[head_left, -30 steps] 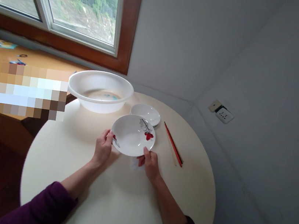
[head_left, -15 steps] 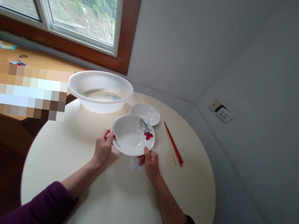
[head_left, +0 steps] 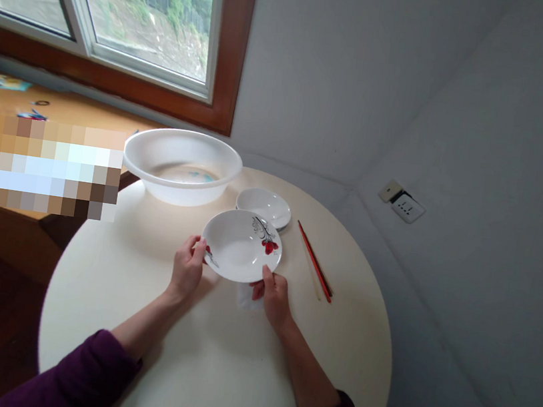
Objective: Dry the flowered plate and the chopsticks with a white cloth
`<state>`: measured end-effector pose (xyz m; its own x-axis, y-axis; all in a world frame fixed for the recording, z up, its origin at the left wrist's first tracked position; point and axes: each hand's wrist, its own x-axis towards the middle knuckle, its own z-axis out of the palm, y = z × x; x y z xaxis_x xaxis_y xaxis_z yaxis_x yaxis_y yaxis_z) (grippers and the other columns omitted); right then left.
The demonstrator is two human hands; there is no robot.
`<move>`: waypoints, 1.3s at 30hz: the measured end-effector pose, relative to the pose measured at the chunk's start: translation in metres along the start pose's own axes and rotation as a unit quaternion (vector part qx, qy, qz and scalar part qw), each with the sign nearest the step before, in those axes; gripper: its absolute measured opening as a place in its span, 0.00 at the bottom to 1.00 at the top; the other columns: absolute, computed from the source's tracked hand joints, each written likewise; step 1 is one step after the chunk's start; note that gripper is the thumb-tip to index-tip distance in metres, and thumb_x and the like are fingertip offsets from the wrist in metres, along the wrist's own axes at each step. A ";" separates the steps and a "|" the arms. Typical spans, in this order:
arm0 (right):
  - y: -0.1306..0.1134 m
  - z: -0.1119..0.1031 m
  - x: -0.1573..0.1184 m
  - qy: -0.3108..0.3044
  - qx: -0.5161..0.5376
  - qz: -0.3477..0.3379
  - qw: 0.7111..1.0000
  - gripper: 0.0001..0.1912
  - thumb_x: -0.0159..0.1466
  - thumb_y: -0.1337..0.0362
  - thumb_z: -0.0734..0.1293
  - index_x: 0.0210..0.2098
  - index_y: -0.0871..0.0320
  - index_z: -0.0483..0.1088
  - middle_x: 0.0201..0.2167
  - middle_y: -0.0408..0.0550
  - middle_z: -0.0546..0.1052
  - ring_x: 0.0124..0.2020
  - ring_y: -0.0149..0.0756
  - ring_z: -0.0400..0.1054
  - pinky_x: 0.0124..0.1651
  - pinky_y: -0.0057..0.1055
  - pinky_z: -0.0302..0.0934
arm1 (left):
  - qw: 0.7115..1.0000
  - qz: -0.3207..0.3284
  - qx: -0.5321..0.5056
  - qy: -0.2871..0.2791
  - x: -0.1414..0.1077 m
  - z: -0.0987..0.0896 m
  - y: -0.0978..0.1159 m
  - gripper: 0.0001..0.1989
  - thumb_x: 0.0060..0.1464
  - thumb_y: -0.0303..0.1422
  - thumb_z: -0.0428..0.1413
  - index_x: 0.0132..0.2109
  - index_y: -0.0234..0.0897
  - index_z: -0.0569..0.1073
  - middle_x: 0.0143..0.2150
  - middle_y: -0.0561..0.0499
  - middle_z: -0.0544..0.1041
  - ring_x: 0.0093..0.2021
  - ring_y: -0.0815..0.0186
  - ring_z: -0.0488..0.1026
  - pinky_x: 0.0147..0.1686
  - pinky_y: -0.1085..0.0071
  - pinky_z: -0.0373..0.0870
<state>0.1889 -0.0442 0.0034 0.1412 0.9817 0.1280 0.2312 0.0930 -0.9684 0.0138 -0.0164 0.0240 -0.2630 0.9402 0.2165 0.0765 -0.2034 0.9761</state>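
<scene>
A white bowl (head_left: pixel 235 245) with red flowers and dark stems is held above the table, tilted toward me. My left hand (head_left: pixel 188 264) grips its left rim, thumb on top. At the lower right rim, my right hand (head_left: pixel 272 296) pinches it, thumb over the edge and fingers partly hidden underneath. Something white, perhaps a cloth or tissue, shows beneath the bowl by my right fingers. Just behind the held bowl sits a small stack of white bowls (head_left: pixel 265 204), partly covered by it. Several chopsticks (head_left: pixel 314 263), red and dark, lie to the right.
A large translucent white basin (head_left: pixel 179 192) stands at the back left of the round cream table (head_left: pixel 206 383). A wooden desk (head_left: pixel 78 103) with small items adjoins on the left, part of it blurred out. The wall with a socket (head_left: pixel 408 208) rises to the right.
</scene>
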 end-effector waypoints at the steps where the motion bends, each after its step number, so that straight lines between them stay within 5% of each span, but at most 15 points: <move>1: 0.000 0.000 0.000 0.000 -0.001 -0.001 1.000 0.34 0.58 0.39 0.54 0.09 0.58 0.62 0.07 0.46 0.65 0.14 0.29 0.60 0.24 0.27 0.57 | 1.000 0.000 0.001 0.000 0.000 0.000 0.000 0.13 0.52 0.41 0.47 0.28 0.37 0.66 0.22 0.54 0.67 0.24 0.68 0.65 0.22 0.73 0.61; 39: 0.000 0.001 -0.001 -0.007 -0.011 0.000 1.000 0.32 0.58 0.41 0.55 0.09 0.57 0.61 0.07 0.45 0.64 0.13 0.29 0.58 0.23 0.27 0.55 | 1.000 0.012 -0.003 0.015 -0.001 0.001 -0.004 0.13 0.53 0.40 0.47 0.31 0.35 0.69 0.24 0.53 0.69 0.25 0.69 0.64 0.24 0.74 0.62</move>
<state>0.1883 -0.0446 0.0030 0.1269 0.9841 0.1246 0.2524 0.0895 -0.9635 0.0149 -0.0162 0.0203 -0.2897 0.9266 0.2398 0.0775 -0.2270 0.9708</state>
